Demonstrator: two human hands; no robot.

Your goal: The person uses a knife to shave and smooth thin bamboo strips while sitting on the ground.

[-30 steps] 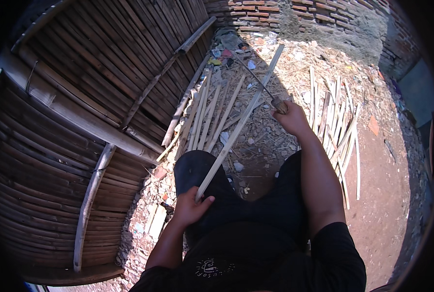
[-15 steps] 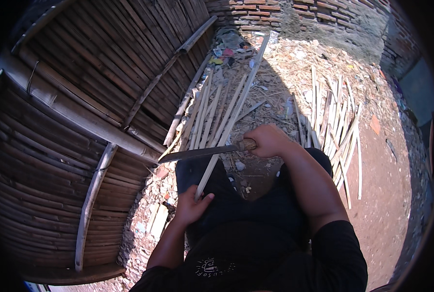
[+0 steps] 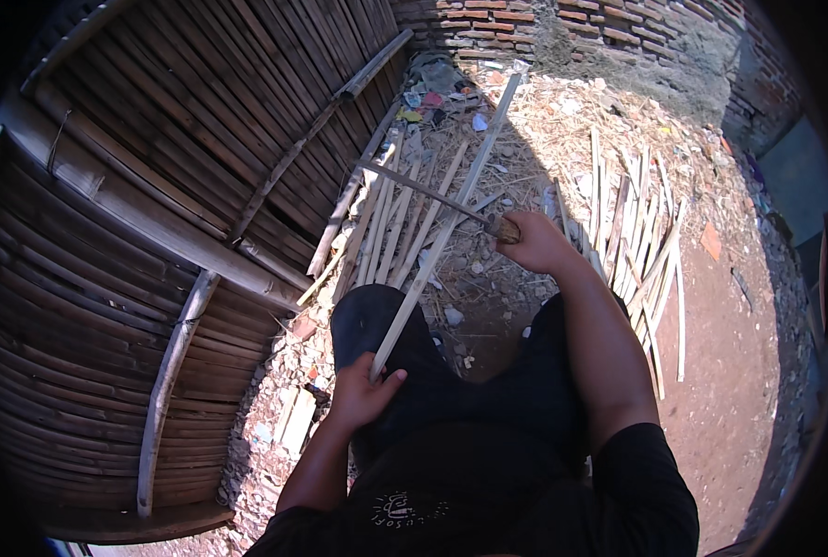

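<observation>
A long pale bamboo strip (image 3: pixel 430 252) slants away from me, its near end in my left hand (image 3: pixel 365 392) over my left thigh. The fingers of that hand are wrapped round it. My right hand (image 3: pixel 531 243) grips the wooden handle of a machete (image 3: pixel 418 188). Its long dark blade points to the far left and crosses the strip about halfway along. Whether the edge touches the strip I cannot tell. The strip's far end reaches the littered ground near the brick wall.
Several bamboo strips (image 3: pixel 388 227) lie on the ground beyond my left knee. Another pile of strips (image 3: pixel 651 237) lies to the right. A slatted bamboo wall (image 3: pixel 182 139) stands close on my left, a brick wall (image 3: pixel 488 28) at the far side. Straw, stones and scraps cover the ground.
My right hand has moved farther away and slightly right, carrying the machete along the strip away from me. The blade now tilts toward the far left. My left hand has hardly moved.
</observation>
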